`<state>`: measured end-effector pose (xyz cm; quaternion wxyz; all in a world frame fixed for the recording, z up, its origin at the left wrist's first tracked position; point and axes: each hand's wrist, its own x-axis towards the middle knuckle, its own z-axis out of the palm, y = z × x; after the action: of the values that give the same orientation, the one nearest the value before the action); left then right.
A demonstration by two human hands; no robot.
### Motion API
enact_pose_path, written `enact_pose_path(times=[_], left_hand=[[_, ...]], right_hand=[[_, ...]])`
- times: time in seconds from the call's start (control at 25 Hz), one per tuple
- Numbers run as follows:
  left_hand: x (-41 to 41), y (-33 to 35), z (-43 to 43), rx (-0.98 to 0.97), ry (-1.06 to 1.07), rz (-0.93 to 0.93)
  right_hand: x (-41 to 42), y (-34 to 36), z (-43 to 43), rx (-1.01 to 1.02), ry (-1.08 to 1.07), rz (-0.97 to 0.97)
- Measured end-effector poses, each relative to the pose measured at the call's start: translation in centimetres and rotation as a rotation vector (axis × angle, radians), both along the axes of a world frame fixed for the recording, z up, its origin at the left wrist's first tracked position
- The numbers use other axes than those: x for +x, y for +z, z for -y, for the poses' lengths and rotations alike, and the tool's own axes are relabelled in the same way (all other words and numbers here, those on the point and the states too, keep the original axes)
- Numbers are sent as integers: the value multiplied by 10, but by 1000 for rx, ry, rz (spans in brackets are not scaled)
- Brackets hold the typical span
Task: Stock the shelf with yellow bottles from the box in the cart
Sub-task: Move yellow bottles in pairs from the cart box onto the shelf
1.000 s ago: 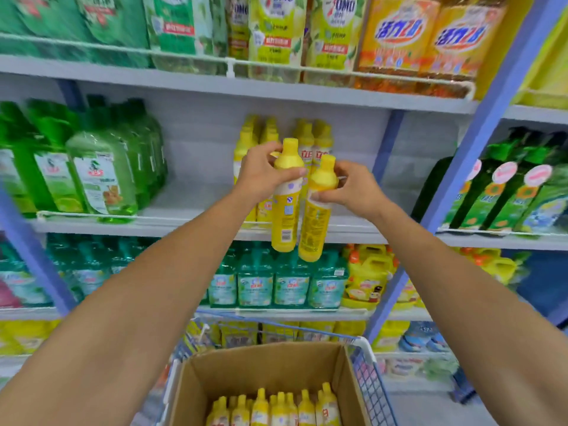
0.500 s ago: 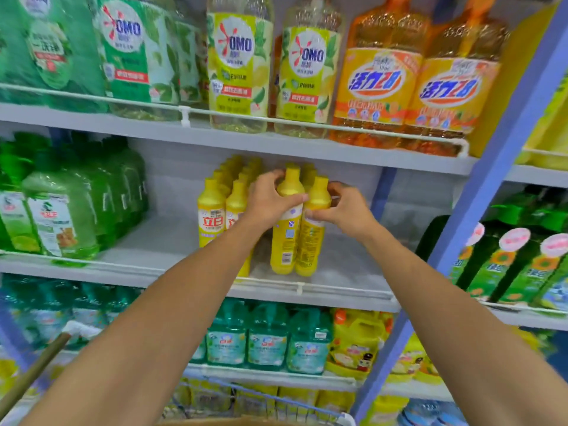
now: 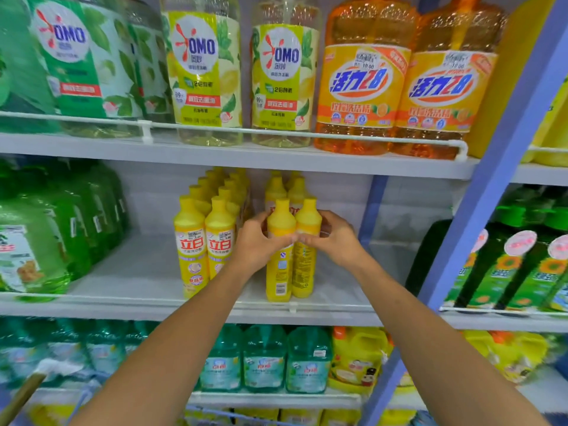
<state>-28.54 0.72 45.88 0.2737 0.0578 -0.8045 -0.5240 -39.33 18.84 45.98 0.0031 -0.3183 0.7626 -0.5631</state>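
Two yellow bottles stand side by side at the front of the middle shelf (image 3: 147, 278), their back labels towards me. My left hand (image 3: 256, 241) grips the left bottle (image 3: 279, 265) round its shoulder. My right hand (image 3: 333, 238) grips the right bottle (image 3: 304, 272) the same way. Just left of them stand two rows of the same yellow bottles (image 3: 204, 238), front labels facing out. More yellow bottles (image 3: 285, 187) stand behind the two I hold. The box and cart are out of view.
Large green jugs (image 3: 40, 241) fill the shelf's left end. A white rail (image 3: 332, 307) runs along the shelf's front edge. A blue upright (image 3: 479, 210) bounds the bay on the right. Big detergent bottles (image 3: 362, 87) stand on the shelf above, teal bottles (image 3: 264, 361) below.
Both hands have lowered the two bottles onto the middle shelf, now standing by the front rail. The view has risen and moved closer; the box and cart have dropped out of sight.
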Motion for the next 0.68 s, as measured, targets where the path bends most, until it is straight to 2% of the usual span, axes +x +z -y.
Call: enact_pose_path(times=[0.2, 0.32, 0.56, 0.68], left_hand=[[10, -36, -4, 54, -58, 50], [11, -46, -5, 18, -26, 94], [2, -46, -6, -137, 176, 97], [4, -50, -6, -94, 143, 93]], right_hand=[[5, -27, -6, -50, 65, 110], [10, -35, -5, -72, 63, 134], [22, -42, 7, -136, -78, 143], [26, -47, 10, -163, -110, 146]])
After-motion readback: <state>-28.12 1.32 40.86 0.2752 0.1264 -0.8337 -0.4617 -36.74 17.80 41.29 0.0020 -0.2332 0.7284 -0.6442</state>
